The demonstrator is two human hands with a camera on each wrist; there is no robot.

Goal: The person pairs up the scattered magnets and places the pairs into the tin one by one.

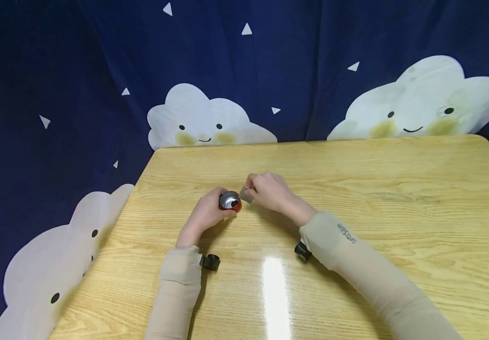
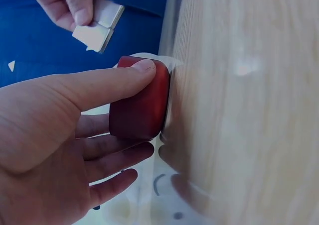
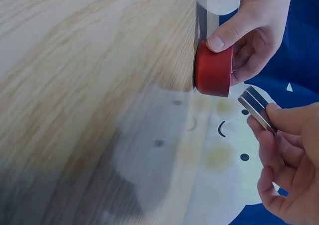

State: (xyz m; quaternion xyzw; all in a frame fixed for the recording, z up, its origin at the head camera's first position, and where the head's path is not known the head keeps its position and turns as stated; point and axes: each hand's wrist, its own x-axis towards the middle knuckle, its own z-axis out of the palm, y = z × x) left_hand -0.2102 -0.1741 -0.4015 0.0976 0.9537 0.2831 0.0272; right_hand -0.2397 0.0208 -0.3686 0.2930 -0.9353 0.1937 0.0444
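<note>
A short, round red container (image 1: 237,206) with a silvery inside stands upright on the wooden table. My left hand (image 1: 205,211) grips it, thumb on the near side and fingers round the far side. In the left wrist view its red wall (image 2: 142,103) shows under the thumb, base down at the tabletop. Just to the right, my right hand (image 1: 270,191) pinches a flat silver rectangular piece (image 1: 245,194) between thumb and fingers. A seam line runs across this piece (image 3: 255,103) in the right wrist view. It is held in the air beside the container's rim, apart from it.
The light wooden table (image 1: 376,179) reaches back to a dark blue curtain (image 1: 295,56) printed with white clouds and triangles. A black wrist camera (image 1: 210,262) is strapped to the left sleeve, another camera (image 1: 302,251) to the right. Light glares on the tabletop between the forearms.
</note>
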